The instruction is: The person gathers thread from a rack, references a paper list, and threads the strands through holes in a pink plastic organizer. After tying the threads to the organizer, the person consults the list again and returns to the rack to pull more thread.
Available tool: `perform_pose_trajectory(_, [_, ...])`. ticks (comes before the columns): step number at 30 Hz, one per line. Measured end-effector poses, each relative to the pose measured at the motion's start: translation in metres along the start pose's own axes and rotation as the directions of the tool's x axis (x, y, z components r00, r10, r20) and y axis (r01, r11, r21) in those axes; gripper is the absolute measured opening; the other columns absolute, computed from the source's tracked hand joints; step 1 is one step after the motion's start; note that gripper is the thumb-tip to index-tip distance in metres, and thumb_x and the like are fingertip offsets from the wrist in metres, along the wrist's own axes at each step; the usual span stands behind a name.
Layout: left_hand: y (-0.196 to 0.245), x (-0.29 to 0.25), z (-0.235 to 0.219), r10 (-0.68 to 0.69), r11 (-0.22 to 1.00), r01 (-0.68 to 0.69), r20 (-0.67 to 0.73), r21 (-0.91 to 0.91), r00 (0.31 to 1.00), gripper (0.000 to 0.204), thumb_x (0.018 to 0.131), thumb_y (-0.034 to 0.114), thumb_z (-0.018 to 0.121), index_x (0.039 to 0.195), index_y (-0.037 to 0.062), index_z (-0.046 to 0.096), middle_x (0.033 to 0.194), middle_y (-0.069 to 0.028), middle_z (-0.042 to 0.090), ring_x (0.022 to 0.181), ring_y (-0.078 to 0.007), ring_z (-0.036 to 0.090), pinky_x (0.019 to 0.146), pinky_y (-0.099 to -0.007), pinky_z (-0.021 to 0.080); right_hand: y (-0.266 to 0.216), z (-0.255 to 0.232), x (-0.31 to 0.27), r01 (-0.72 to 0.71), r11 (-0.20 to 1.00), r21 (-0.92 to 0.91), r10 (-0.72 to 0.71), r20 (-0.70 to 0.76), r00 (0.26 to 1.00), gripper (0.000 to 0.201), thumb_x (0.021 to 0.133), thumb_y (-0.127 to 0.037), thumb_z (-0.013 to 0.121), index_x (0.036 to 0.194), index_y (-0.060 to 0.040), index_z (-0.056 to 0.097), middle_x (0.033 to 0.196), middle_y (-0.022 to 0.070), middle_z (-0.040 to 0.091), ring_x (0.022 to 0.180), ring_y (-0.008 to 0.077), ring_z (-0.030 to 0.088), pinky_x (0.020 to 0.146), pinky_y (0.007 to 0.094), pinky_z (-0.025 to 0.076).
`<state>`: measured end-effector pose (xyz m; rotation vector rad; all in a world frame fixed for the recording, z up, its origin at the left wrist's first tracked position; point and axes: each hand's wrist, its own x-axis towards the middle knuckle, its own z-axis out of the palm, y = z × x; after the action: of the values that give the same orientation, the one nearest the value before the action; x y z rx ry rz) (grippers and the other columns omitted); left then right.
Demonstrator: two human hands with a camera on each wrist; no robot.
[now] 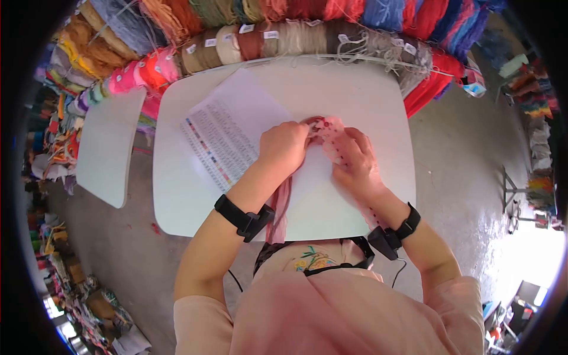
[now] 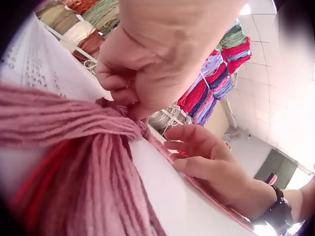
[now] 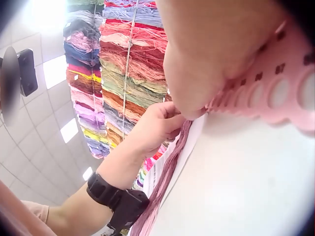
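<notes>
A bundle of pink and mauve yarn hangs from the left hand over the table's front edge. The left hand pinches the yarn at its upper end, fingers curled. A pink strip with holes and dark numbers runs under the right hand toward that wrist; the right wrist view shows the strip beside the right hand. The right hand's fingers curve round the strip's edge, its fingertips close to the left hand's.
A printed sheet lies on the white table, left of the hands. Labelled yarn rolls line the back edge, with many coloured hanks behind. A second white board stands at the left.
</notes>
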<state>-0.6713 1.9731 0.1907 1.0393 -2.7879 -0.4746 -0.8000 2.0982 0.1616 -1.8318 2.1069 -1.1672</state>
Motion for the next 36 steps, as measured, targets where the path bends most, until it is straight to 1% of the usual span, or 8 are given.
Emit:
perform_pose_trajectory(6, [-0.024,-0.055,-0.032,-0.069,0.983,0.098,0.178,-0.158,0.982,0.016,0.075,0.019,0.051,0.068,0.0068,0.06,0.072,-0.0124,0.057,0.075,-0.0317,0.054,0.06,-0.0406,0.044,0.0,0.003,-0.001,0.05,0.998,-0.029,-0.049,0.055,0.997,0.04,0.059,-0.006,0.054,0.099,-0.0058,0.055,0.111,0.018,0.045,0.102,0.0348,0.043,0.085,0.0432,0.035])
perform_pose_trajectory(10, [-0.052,-0.116,-0.043,-0.087,0.93,-0.02,-0.275,-0.366,0.958,0.015,0.076,0.013,0.054,0.083,0.0012,0.059,0.077,-0.0139,0.058,0.074,-0.0302,0.056,0.062,-0.0369,0.045,-0.009,-0.002,0.0,0.106,0.988,-0.11,-0.094,0.111,0.989,0.039,0.06,-0.006,0.053,0.099,-0.0069,0.057,0.112,0.0168,0.045,0.103,0.0339,0.042,0.086,0.0429,0.034])
perform_pose_trajectory(12, [-0.062,-0.145,-0.085,-0.331,0.804,0.231,-0.09,-0.548,0.939,0.019,0.076,0.008,0.054,0.092,-0.0014,0.057,0.086,-0.0146,0.058,0.077,-0.0292,0.056,0.069,-0.0346,0.045,-0.011,-0.001,0.0,0.114,0.986,-0.119,-0.096,0.146,0.985,0.04,0.061,-0.005,0.052,0.1,-0.0075,0.057,0.112,0.0162,0.045,0.104,0.0326,0.041,0.087,0.0425,0.032])
perform_pose_trajectory(15, [-0.08,-0.173,-0.103,-0.451,0.831,0.363,-0.127,-0.421,0.883,0.017,0.077,0.007,0.05,0.092,0.0001,0.056,0.094,-0.0156,0.056,0.084,-0.0303,0.054,0.072,-0.0362,0.044,-0.014,0.0,0.0,0.108,0.984,-0.14,-0.085,0.161,0.983,0.04,0.062,-0.004,0.051,0.101,-0.0073,0.056,0.112,0.0156,0.045,0.105,0.0314,0.041,0.089,0.0417,0.03])
perform_pose_trajectory(18, [-0.089,-0.167,-0.069,-0.204,0.96,0.116,-0.355,-0.253,0.912,0.019,0.077,0.004,0.05,0.094,-0.0008,0.056,0.097,-0.0155,0.056,0.085,-0.03,0.055,0.075,-0.0346,0.044,-0.01,0.004,0.0,0.113,0.986,-0.124,-0.093,0.157,0.983,0.04,0.063,-0.004,0.05,0.102,-0.0067,0.055,0.113,0.0147,0.045,0.106,0.0306,0.041,0.09,0.0412,0.028])
perform_pose_trajectory(22, [-0.086,-0.131,-0.043,-0.177,0.981,0.135,-0.353,-0.142,0.918,0.024,0.078,0.007,0.05,0.099,-0.0033,0.051,0.105,-0.0165,0.051,0.096,-0.0318,0.049,0.081,-0.0361,0.041,-0.007,0.003,0.0,0.143,0.978,-0.149,-0.116,0.178,0.977,0.039,0.064,-0.005,0.05,0.102,-0.0058,0.054,0.112,0.0144,0.045,0.105,0.0304,0.041,0.089,0.0412,0.029])
perform_pose_trajectory(28, [-0.113,-0.096,-0.036,-0.345,0.935,0.355,-0.275,-0.015,0.897,0.034,0.078,0.01,0.051,0.105,-0.0084,0.042,0.113,-0.0207,0.043,0.097,-0.0355,0.046,0.082,-0.0377,0.041,-0.009,-0.01,0.011,0.205,0.97,-0.134,-0.165,0.261,0.951,0.034,0.062,-0.007,0.057,0.096,-0.0056,0.058,0.108,0.014,0.048,0.1,0.0304,0.044,0.083,0.0406,0.034])
perform_pose_trajectory(36, [-0.119,-0.086,-0.027,-0.363,0.926,0.377,-0.199,0.033,0.91,0.041,0.071,0.005,0.054,0.108,-0.0081,0.042,0.118,-0.0211,0.041,0.091,-0.0324,0.053,0.075,-0.0362,0.046,-0.004,-0.01,0.013,0.194,0.977,-0.089,-0.168,0.24,0.956,0.033,0.059,-0.008,0.062,0.092,-0.006,0.06,0.104,0.0132,0.049,0.095,0.0298,0.045,0.081,0.0392,0.036])
